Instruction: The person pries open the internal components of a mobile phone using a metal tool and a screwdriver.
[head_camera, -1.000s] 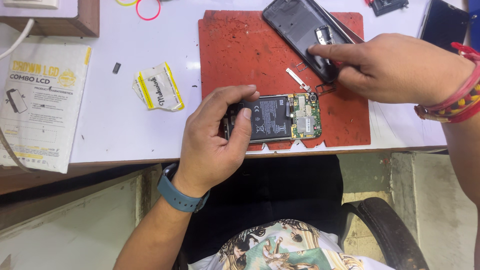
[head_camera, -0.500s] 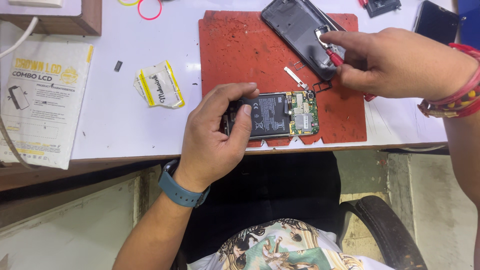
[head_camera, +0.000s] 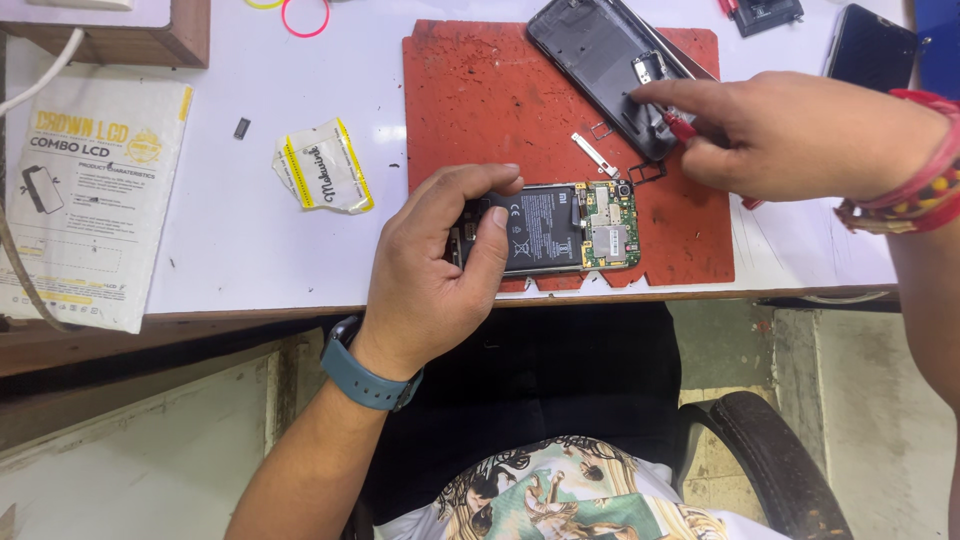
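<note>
1. Across the upper part of the view, white bench (head_camera: 250, 230); its far edge is cut off by the frame.
2. Red work mat (head_camera: 480, 110), worn and marked, lying flat on the bench at its near edge.
3. White and yellow printed parts packet (head_camera: 90, 200), flat at the bench's left end.
4. Left hand (head_camera: 440, 270), curled around the left end of the opened phone (head_camera: 565, 228); fingers over the far edge, thumb on its face. Phone lies on the mat's near edge, battery and green circuit board exposed, its left part hidden under the hand.
5. Right hand (head_camera: 790, 135), closed on a red-handled tool (head_camera: 682, 127), forefinger stretched out onto the dark back cover (head_camera: 610, 70). Tool tip hidden; only scraps of handle show.
6. Dark back cover, tilted across the mat's far right corner.
7. Small crumpled wrapper (head_camera: 322, 165), on the bench left of the mat.
8. Small metal strip (head_camera: 595, 155), on the mat between cover and phone.
</note>
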